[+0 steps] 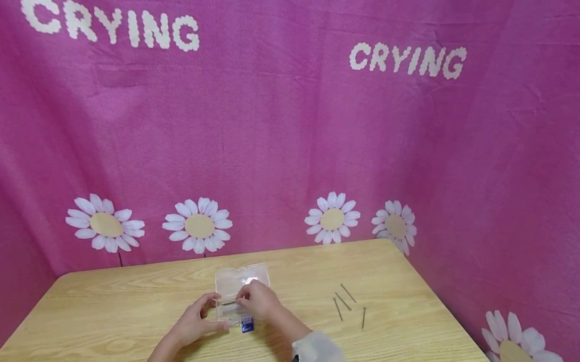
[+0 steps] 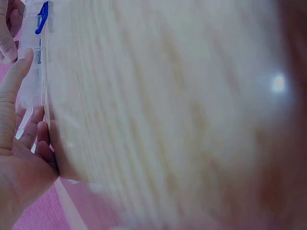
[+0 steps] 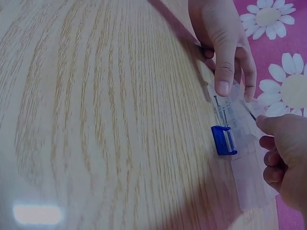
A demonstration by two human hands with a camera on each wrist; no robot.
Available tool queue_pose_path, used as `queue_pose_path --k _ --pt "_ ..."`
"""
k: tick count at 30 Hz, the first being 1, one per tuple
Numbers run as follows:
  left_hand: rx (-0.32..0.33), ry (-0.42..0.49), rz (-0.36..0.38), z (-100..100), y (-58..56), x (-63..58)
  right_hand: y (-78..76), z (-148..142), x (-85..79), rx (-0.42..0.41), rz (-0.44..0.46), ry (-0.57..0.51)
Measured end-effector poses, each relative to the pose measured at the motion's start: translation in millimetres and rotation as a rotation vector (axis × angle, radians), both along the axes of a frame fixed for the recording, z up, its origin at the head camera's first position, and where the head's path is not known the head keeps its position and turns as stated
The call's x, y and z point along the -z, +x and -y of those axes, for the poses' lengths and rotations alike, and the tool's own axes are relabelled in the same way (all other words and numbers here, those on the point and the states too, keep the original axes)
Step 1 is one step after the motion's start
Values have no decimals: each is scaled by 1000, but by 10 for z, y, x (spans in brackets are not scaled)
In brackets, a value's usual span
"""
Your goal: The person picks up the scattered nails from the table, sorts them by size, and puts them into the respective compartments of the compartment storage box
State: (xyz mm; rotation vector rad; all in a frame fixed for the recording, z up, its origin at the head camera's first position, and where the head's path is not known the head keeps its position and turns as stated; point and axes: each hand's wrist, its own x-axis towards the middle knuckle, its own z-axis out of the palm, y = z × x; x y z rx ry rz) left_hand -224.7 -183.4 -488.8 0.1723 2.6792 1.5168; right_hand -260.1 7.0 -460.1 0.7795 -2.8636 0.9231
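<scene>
Four nails point(image 1: 343, 301) waited right of the case point(image 1: 225, 283) — left hand point(image 1: 194, 321) clamped it, right hand point(image 1: 262, 300) pinched another nail point(image 1: 228, 303) (some seemingly inside)!

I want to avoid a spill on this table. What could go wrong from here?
The nail pinched by the right hand might slip and miss the clear box.
If the left hand loosens, the box might shift.
The right sleeve could brush the loose nails on the table.
</scene>
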Motion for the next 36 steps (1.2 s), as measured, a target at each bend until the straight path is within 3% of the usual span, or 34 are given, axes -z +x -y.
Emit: queue_pose_path --k 9,24,36 --pt "0 -7 2 -7 8 -2 -8 -42 24 27 19 10" --pt "-17 -8 4 -22 30 -15 -62 -377 -11 65 67 -8" --pt "-15 -6 0 -15 27 -10 -129 -705 6 72 3 -19"
